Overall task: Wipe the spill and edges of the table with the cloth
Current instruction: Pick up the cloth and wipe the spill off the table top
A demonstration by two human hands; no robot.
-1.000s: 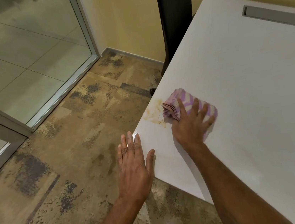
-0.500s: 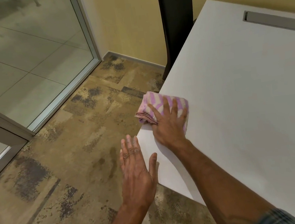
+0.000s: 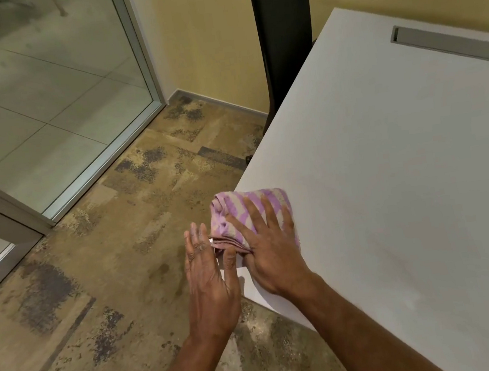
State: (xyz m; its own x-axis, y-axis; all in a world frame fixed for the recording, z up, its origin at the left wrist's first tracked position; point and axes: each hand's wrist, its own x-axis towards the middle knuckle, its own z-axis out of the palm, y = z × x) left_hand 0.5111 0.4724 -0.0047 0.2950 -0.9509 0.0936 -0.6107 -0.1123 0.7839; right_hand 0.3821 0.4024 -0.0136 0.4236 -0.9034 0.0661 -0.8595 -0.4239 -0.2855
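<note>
A folded pink-and-white striped cloth (image 3: 234, 214) lies over the left edge of the white table (image 3: 391, 185), partly hanging past it. My right hand (image 3: 267, 244) presses flat on the cloth with fingers spread. My left hand (image 3: 209, 276) is held flat beside the table edge, just off the tabletop, its fingers straight and its thumb close to the cloth's lower fold. The brown spill is hidden under the cloth and hand.
A grey metal cable slot (image 3: 450, 44) is set into the far tabletop. A black post (image 3: 283, 35) stands against the yellow wall beyond the table corner. A glass partition (image 3: 51, 101) runs along the left above mottled brown flooring (image 3: 108, 263).
My right hand has pushed the cloth left over the spill to the table edge. My left hand has moved right, up against the edge beside the cloth.
</note>
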